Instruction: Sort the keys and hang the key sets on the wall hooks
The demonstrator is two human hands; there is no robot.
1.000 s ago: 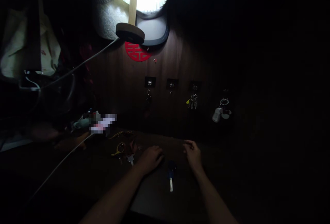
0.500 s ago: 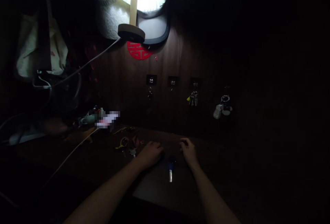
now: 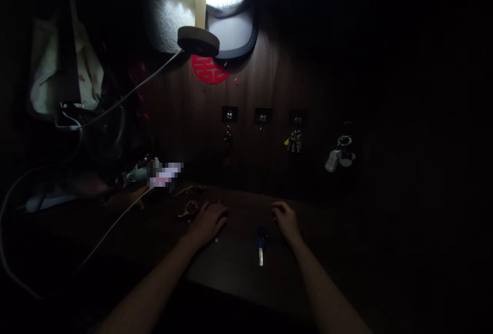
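In the dim light, a key with a dark blue head (image 3: 261,244) and a bright metal blade lies on the dark wooden shelf (image 3: 231,277), between my two hands. My left hand (image 3: 208,221) is laid over a small cluster of keys, fingers stretched out and apart. It hides most of that cluster; a yellow ring with a strap (image 3: 188,210) shows beside its fingers. My right hand (image 3: 287,219) rests on the shelf right of the blue key, fingers loosely bent and apart, with nothing visible in them.
Keys hang from wall hooks: a bunch with a yellow tag (image 3: 295,141) and a ring with pale fobs (image 3: 339,154). A lit lamp (image 3: 200,11) hangs overhead near a cap (image 3: 233,34). A white cable (image 3: 115,221) crosses the left side, below a cloth bag (image 3: 88,77).
My left hand has moved left, from beside the key cluster to over it, covering most of it. My right hand and the blue key stay about where they were; the view shifts slightly.
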